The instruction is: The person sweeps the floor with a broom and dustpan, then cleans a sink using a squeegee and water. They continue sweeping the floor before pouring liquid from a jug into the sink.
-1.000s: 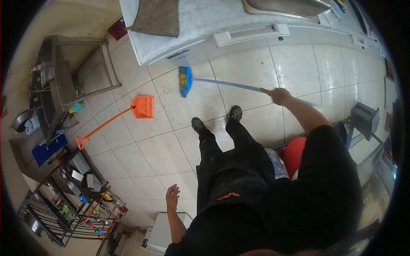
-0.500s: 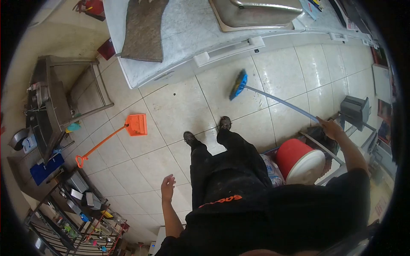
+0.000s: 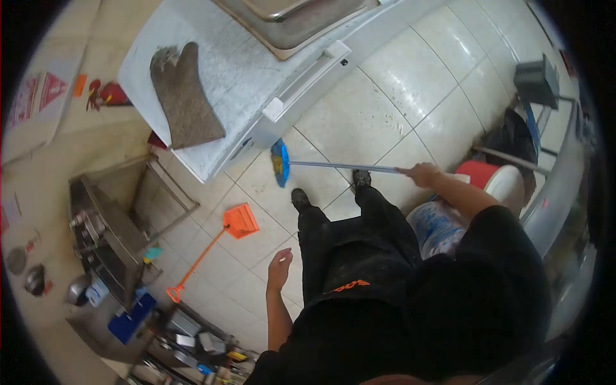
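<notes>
We reach our right arm (image 3: 463, 196) out in front of us, the bare forearm angled forward and inward below a dark sleeve (image 3: 504, 240). Our right hand (image 3: 421, 174) is clenched, its fingers curled round in a grip. Our left forearm (image 3: 278, 314) points forward at our side, and our left hand (image 3: 280, 264) is relaxed, its fingers loosely bent. Our feet stand apart, the right (image 3: 362, 179) slightly ahead of the left (image 3: 299, 199).

A worn brown cloth (image 3: 189, 106) lies on the white worktop (image 3: 234, 83), apart from a metal pan (image 3: 300, 27). A red fire extinguisher (image 3: 114, 95) shows against the wall (image 3: 70, 170), near a red-triangle sign (image 3: 52, 92). A red bucket (image 3: 475, 171) with a white lid (image 3: 507, 185) stands beside a blue-and-white plastic package (image 3: 436, 224).
</notes>
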Motion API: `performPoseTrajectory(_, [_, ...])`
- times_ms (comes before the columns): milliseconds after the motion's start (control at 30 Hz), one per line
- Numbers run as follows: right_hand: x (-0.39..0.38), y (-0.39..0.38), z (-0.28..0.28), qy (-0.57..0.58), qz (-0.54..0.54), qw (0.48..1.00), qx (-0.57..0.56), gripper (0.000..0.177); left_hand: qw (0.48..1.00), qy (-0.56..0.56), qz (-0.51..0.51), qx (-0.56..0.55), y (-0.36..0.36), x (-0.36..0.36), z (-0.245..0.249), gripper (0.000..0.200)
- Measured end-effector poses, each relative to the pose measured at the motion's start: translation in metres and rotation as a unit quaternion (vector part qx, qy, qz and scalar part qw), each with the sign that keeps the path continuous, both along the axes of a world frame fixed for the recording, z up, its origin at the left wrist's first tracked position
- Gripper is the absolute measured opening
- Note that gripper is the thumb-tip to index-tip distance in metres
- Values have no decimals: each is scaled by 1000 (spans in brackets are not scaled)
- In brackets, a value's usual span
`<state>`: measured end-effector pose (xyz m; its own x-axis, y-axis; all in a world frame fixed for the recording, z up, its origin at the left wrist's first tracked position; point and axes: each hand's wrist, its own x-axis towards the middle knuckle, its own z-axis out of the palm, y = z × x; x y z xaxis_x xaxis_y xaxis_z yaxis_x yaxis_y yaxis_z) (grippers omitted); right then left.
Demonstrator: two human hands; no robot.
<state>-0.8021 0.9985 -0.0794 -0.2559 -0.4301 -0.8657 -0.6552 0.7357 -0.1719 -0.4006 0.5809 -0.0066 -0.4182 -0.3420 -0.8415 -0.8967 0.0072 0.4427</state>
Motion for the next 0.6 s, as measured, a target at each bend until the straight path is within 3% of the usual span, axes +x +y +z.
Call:
performPoseTrajectory(167, [14,61,97,66,-60,990,111,65,992,30,-118,-17,-102,-9,-29,32])
performPoseTrajectory(300, [102,78,165,102,-179,968,141,67,972,112,-198,-58,-170,-39,-43,28])
performPoseTrajectory(367, [178,94,178,140,-240,960,-23,68,990,63,-126,17,-188,-62,-52,32])
performPoseTrajectory(433, [268,89,176,96,-310,945,43,68,990,21,-129,56,-184,-84,-61,36])
performPoseTrajectory(500, [341,33,200,72,-443,893,-10,66,980,-33,-144,131,-157,-107,-79,47])
performPoseTrajectory(533, [382,6,193,153,-425,871,-193,63,971,-47,-163,171,-137,-113,-90,53])
performPoseTrajectory(567, [399,-40,209,55,-481,875,-10,58,958,-83,-149,230,-112,-119,-97,61])
performPoseTrajectory(600, [428,-71,208,35,-537,842,-45,58,942,-119,-134,284,-85,-121,-101,69])
